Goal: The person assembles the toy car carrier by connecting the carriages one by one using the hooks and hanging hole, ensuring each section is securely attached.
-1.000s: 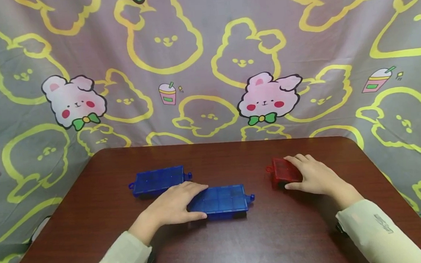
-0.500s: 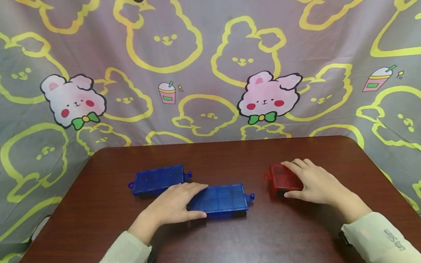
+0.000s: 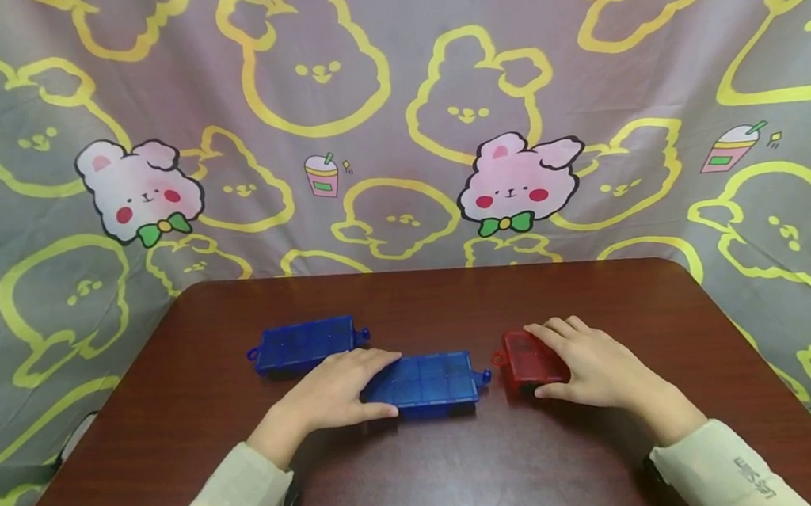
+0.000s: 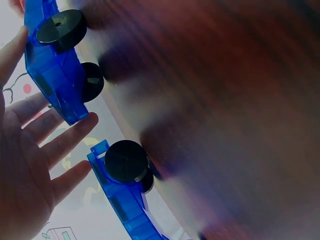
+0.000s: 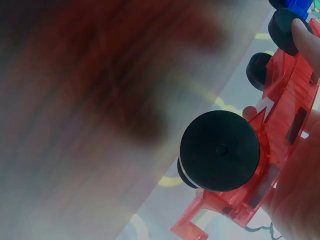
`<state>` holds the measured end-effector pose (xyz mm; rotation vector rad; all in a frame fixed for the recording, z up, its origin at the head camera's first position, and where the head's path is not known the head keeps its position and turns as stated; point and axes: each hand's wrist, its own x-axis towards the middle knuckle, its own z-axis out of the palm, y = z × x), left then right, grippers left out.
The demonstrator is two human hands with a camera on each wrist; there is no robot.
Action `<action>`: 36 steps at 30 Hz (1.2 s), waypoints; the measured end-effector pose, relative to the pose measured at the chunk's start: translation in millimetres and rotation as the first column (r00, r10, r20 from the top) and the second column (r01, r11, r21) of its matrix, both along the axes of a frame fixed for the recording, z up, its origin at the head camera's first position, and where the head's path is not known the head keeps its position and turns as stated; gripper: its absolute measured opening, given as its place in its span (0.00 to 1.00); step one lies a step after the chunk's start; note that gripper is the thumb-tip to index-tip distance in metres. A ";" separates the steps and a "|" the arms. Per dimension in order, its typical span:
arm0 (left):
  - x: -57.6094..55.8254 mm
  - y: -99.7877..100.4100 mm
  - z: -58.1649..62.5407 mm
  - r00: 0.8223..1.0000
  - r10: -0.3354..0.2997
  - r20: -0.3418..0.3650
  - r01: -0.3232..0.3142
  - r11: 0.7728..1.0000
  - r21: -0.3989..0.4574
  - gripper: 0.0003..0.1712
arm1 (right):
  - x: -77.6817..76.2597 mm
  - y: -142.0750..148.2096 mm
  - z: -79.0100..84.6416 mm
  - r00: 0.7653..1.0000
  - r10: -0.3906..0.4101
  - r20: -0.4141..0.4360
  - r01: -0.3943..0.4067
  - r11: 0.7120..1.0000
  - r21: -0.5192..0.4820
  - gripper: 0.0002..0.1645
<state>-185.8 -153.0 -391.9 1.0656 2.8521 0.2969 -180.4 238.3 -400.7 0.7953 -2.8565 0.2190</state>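
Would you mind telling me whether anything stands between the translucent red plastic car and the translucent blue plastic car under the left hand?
Nothing visible does: in the head view, the red car and the nearer blue car face each other across a narrow gap. The other blue plastic car lies farther back, outside it.

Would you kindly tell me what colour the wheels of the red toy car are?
The wheels are black; the right wrist view shows them best.
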 end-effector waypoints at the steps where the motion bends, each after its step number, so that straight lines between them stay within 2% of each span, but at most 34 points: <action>1: 0.1 -0.2 0.2 1.000 -0.001 -0.002 0.001 1.000 0.002 0.46 | 0.7 -1.4 -0.2 1.000 0.003 0.003 -0.003 1.000 0.002 0.54; 18: -0.1 -1.0 0.6 1.000 -0.011 -0.014 0.011 1.000 0.011 0.46 | 4.3 -14.2 -3.6 0.998 0.053 0.038 -0.055 0.998 0.034 0.54; 30: -1.3 -1.7 1.4 1.000 -0.015 -0.006 0.015 1.000 0.019 0.45 | 5.9 -15.4 -3.9 0.997 0.037 0.068 -0.042 0.997 0.065 0.56; 36: 1.4 -10.9 9.6 0.999 0.016 0.034 -0.018 0.998 0.067 0.43 | 10.0 -16.2 5.2 0.991 0.002 0.133 -0.010 0.998 0.059 0.57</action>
